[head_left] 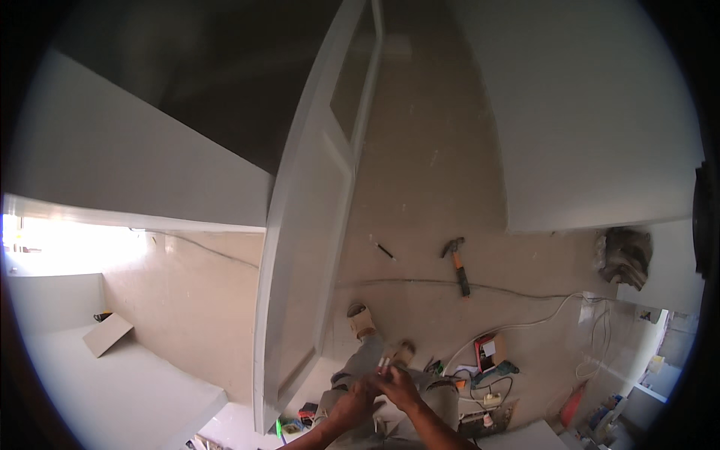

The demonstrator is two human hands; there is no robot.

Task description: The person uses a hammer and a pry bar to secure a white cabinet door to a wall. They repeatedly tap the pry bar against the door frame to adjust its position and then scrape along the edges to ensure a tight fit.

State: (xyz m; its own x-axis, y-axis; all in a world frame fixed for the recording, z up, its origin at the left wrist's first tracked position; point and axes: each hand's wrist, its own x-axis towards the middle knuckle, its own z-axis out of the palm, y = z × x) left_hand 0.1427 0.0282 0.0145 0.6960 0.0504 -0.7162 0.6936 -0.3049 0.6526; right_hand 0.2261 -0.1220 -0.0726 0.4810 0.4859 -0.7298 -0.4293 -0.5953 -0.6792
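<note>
My left hand (354,405) and my right hand (402,391) are close together in front of my lap, fingers curled. From the right hand's fingertips rises a small pale and reddish piece (385,365), too small to name. The left hand's fingers are closed beside it; what they hold, if anything, is hidden. A white panelled door (300,217) stands on edge just left of my legs. On the floor ahead lie a claw hammer (458,268) with an orange and black handle and a thin dark pen-like stick (385,250).
A dark cable (409,281) crosses the floor. At right are a green power drill (504,370), a red box (489,351), a power strip (491,400) and a crumpled dark bundle (627,256). White walls (577,120) flank the passage. A flat board (109,334) leans at far left.
</note>
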